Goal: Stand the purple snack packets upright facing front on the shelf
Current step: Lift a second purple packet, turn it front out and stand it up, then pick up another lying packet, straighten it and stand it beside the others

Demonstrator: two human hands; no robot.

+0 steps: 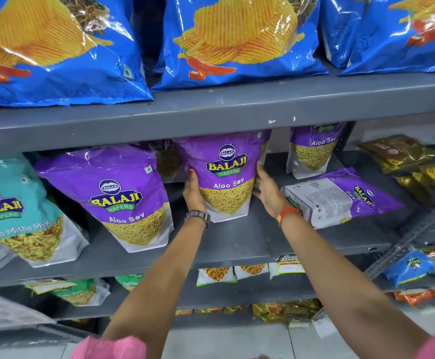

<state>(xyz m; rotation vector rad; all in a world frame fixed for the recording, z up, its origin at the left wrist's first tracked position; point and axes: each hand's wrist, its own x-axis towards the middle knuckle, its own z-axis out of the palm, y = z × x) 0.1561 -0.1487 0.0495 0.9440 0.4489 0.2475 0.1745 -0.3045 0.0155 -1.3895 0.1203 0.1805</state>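
In the head view, both hands hold one purple Aloo Sev packet (224, 174) that stands upright on the grey middle shelf (250, 242), with its front toward the camera. The left hand (193, 190) presses on the left edge of this packet and the right hand (267, 189) presses on its right edge, so the two hands are apart and clamp the packet between them. The left wrist carries a watch (199, 216) and the right wrist carries an orange band (286, 213). To the left, a second purple packet (115, 195) stands near the front of the shelf, facing front and leaning a little. Behind, between these two, a part of another purple packet (165, 159) shows in the shadow. Far right at the back, one more purple packet (313, 149) stands upright. Just beside the right hand, a purple packet (340, 196) lies flat on the shelf with its printed back side up. At the left end stands a teal mix packet (16, 211). On the shelf above stand big blue wafer bags (237, 40). At the far right lie golden packets (403, 154).
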